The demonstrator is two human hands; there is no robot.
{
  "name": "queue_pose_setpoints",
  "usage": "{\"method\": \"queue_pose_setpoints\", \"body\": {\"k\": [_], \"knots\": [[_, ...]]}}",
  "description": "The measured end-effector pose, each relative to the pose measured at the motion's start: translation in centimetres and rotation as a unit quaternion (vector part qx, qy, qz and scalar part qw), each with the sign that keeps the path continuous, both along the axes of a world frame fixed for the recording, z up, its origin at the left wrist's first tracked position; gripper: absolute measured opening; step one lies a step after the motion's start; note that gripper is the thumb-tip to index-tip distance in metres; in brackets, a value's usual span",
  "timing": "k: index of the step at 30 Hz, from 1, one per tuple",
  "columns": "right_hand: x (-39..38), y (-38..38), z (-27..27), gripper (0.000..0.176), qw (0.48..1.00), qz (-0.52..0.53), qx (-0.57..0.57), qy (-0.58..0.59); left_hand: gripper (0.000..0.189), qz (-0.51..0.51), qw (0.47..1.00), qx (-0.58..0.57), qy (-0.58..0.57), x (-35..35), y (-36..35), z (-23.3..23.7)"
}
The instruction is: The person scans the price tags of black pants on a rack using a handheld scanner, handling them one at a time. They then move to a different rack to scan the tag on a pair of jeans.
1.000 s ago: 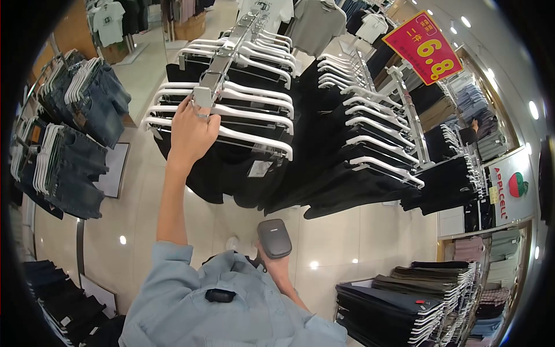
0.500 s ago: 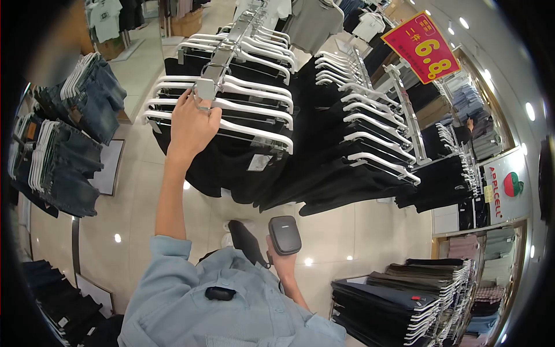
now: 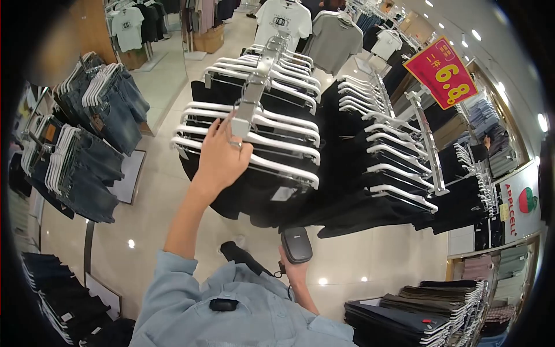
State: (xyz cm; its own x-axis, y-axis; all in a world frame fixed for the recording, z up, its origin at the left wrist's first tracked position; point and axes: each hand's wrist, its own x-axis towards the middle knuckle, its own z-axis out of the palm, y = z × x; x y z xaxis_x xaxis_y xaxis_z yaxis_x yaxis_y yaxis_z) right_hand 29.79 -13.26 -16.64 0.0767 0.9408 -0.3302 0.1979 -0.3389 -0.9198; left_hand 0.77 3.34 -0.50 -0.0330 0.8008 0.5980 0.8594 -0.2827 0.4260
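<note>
My left hand (image 3: 224,162) is at the near end of a metal display rail (image 3: 247,110), its fingers curled around the top of a white hanger (image 3: 277,166) where the hook meets the rail. Black garments (image 3: 263,199) hang from this and several other white hangers, and a pale tag shows on the front one. Lower down, near my body, my right hand (image 3: 295,270) grips a dark grey rounded device (image 3: 296,244) with a cord at its side. What the device is cannot be made out.
To the right runs a second rail (image 3: 426,144) of black garments, with a red price sign (image 3: 442,72) above. Denim shorts (image 3: 95,173) hang at left. Folded-over trousers (image 3: 404,312) hang at lower right. A distant person's hand (image 3: 487,140) shows at far right.
The view has shifted, so the racks and both hands appear further right and lower. My left hand stays at the rail end with the hanger; my right hand still holds the device.
</note>
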Motion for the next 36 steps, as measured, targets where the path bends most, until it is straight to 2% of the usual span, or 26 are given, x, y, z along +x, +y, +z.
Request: {"method": "queue_pose_setpoints", "body": {"k": [4,8,10,12,13,14,16,20,22,23,24,26,27,30,34,36], "knots": [[-2.0,2.7,-1.0,0.020,0.999,-0.013,0.036,0.039,0.045,-0.026,0.999,-0.037,-0.013,-0.7,-0.1,0.2],[-4.0,5.3,-1.6,0.018,0.997,-0.039,0.047,0.052,0.046,-0.083,0.991,-0.093,0.050,-1.8,0.1,1.1],[-5.0,6.7,-2.3,0.019,0.996,-0.050,0.063,0.049,0.065,-0.115,0.969,-0.169,0.139,-2.8,-0.1,2.7],[-6.0,7.9,-2.4,0.020,0.994,-0.062,0.067,0.064,0.076,-0.152,0.931,-0.237,0.234,-3.8,0.0,4.8],[-6.5,8.4,-1.9,0.020,0.993,-0.060,0.074,0.070,0.079,-0.198,0.943,-0.232,0.131,-4.6,0.1,5.4],[-6.9,8.8,-1.8,0.019,0.992,-0.060,0.081,0.074,0.074,-0.200,0.922,-0.259,0.208,-5.4,0.1,6.8],[-7.6,9.4,-3.5,0.019,0.988,-0.076,0.098,0.096,0.059,-0.232,0.930,-0.261,0.114,-7.0,0.7,8.8],[-8.7,9.5,-5.2,0.016,0.985,-0.098,0.116,0.084,0.053,-0.305,0.895,-0.299,0.133,-12.1,4.8,11.3],[-9.4,10.2,-4.8,0.012,0.988,-0.085,0.095,0.086,0.042,-0.280,0.887,-0.367,0.020,-13.2,7.6,12.7],[-9.9,10.4,-6.5,0.011,0.981,-0.090,0.152,0.081,0.036,-0.278,0.912,-0.299,0.036,-13.6,9.1,12.4],[-10.5,10.7,-6.3,0.011,0.981,-0.092,0.153,0.082,0.036,-0.279,0.912,-0.300,0.038,-13.6,10.4,12.2],[-11.4,11.2,-5.3,0.013,0.986,-0.077,0.132,0.059,0.032,-0.210,0.944,-0.250,0.041,-13.3,12.7,11.4],[-11.6,11.5,-4.9,0.025,0.992,-0.056,0.104,0.048,0.031,-0.219,0.954,-0.184,0.089,-13.4,13.9,10.4],[-12.6,12.0,-5.4,0.026,0.995,-0.060,0.078,0.035,0.035,-0.191,0.962,-0.154,0.118,-12.6,16.0,8.9],[-13.3,12.5,-5.3,0.035,0.985,-0.099,0.133,0.043,0.035,-0.190,0.961,-0.125,0.158,-11.6,18.9,7.1],[-13.4,12.5,-5.0,0.037,0.987,-0.111,0.096,0.057,0.034,-0.216,0.960,-0.083,0.158,-11.5,20.1,6.0]]}}
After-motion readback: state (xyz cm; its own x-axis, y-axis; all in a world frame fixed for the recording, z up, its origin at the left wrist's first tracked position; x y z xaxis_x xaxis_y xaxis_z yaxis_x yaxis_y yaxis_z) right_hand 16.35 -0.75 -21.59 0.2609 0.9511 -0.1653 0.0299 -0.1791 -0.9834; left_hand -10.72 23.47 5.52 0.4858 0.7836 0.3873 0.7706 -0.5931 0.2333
